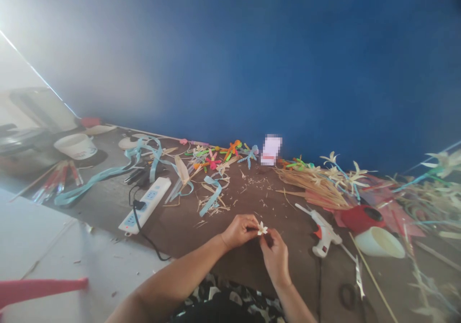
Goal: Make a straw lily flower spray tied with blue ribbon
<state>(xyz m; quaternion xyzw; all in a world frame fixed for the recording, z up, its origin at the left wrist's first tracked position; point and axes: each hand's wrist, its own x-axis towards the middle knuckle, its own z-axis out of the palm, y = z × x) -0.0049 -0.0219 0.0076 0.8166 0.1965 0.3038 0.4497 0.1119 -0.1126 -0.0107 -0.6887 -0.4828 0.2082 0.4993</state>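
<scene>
Between my two hands, close to the near edge of the brown table (252, 203), is a small cream-white flower (262, 228) with pointed petals. My left hand (240, 230) pinches it from the left, thumb and fingers closed together. From the right and slightly below, my right hand (276, 255) has its thumb and fingertips closed at the flower's base. The flower's underside is hidden by the fingers. Pale straw scraps and a light blue ribbon piece (212, 198) lie beyond my hands.
To the right lie a white glue gun (326, 234), scissors (359, 277), a tipped pale cup (380, 242) and dried straw (317, 186). On the left are a power strip (146, 206) with a black cord and several brushes (59, 181). A blue panel (230, 63) stands behind.
</scene>
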